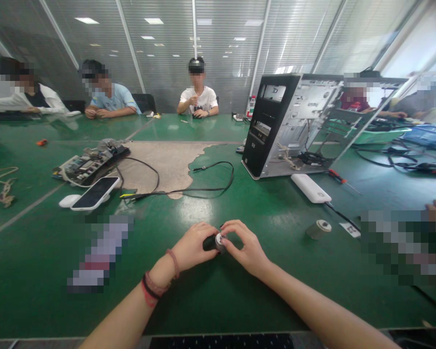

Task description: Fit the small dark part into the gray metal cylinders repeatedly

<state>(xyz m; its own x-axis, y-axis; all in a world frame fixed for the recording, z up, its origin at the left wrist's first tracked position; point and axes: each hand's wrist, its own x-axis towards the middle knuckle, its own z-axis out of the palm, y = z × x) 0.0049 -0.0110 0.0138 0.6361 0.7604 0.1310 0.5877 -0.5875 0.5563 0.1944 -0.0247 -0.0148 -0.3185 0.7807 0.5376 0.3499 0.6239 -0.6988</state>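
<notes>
A small metal motor [220, 244], a short grey cylinder with a white end, stands between my two hands just above or on the green table. My left hand [195, 242] is closed around its side, with thumb and fingers on the body. From the right, my right hand [245, 247] pinches at the white end with thumb and forefinger, partly covering it. A second, similar motor [317, 230] lies on the table to the right, apart from my hands.
An open computer case [265, 126] stands at the back right, near a white power bank [311, 188] and a screwdriver [339, 178]. Left are a phone [95, 193], a circuit board assembly [92, 162] and a black cable [203, 190]. A keyboard [221, 341] edges the front. Several people sit around.
</notes>
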